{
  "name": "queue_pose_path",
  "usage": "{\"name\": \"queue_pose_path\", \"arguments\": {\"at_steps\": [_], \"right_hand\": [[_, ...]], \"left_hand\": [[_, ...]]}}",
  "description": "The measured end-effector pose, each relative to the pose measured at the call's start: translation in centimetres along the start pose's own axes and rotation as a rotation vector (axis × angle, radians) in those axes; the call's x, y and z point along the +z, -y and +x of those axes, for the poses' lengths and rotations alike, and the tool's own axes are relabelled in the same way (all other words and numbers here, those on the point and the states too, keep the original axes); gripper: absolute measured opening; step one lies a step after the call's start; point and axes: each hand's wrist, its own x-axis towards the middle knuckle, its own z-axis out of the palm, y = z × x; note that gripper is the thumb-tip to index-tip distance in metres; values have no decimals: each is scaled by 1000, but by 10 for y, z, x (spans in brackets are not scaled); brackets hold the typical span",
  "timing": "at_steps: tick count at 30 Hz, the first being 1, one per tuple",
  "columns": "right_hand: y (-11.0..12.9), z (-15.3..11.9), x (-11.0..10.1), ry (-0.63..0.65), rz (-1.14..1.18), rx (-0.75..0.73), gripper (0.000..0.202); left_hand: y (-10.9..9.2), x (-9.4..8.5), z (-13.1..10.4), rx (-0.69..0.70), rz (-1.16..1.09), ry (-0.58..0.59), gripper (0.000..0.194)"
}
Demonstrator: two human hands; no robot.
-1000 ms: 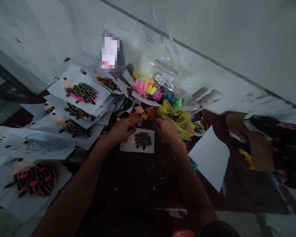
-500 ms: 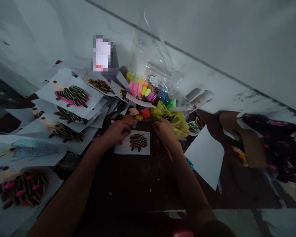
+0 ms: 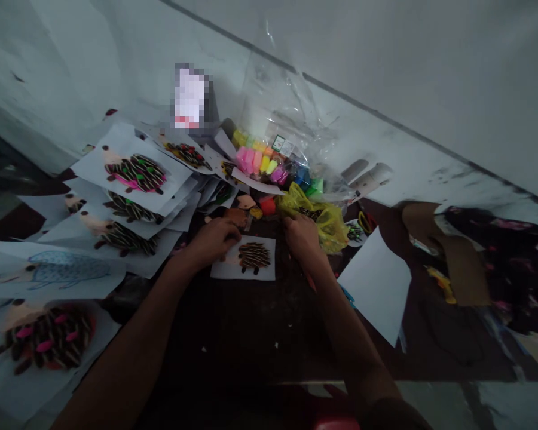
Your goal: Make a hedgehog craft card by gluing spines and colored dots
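One small white paper card with seed-spined hedgehog lies flat on dark brown bench. Left hand at card's upper-left corner, fingers curled; right hand right of card, fingers bunched, near crumpled translucent yellow plastic bag. Cannot tell whether either grip pinches anything. White paper pile left of card.

Nr tbl open, yellow bag blks R hand.

Dim light leaves the table nearly black toward its near edge; glare streaks the clear bag, coarse pixels mask a bright panel, and right-edge cloth blurs.
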Motion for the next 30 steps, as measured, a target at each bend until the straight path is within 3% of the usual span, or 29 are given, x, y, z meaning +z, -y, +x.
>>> {"name": "queue_pose_path", "arguments": {"at_steps": [3,8,14,20,30], "right_hand": [[-3,-8,-2,-32,91,-45,34],[-2,-23,-7,93,225,-153,21],[7,-28,-4,129,177,-144,21],[11,-29,-2,80,58,-104,28],[10,-18,5,53,58,-143,28]], "left_hand": [[-2,-2,0,-2,2,13,21],[-3,-3,0,0,2,25,22],[-1,-2,1,-7,17,40,21],[0,-1,1,10,-9,14,19],[-4,-5,1,-1,8,36,22]]}}
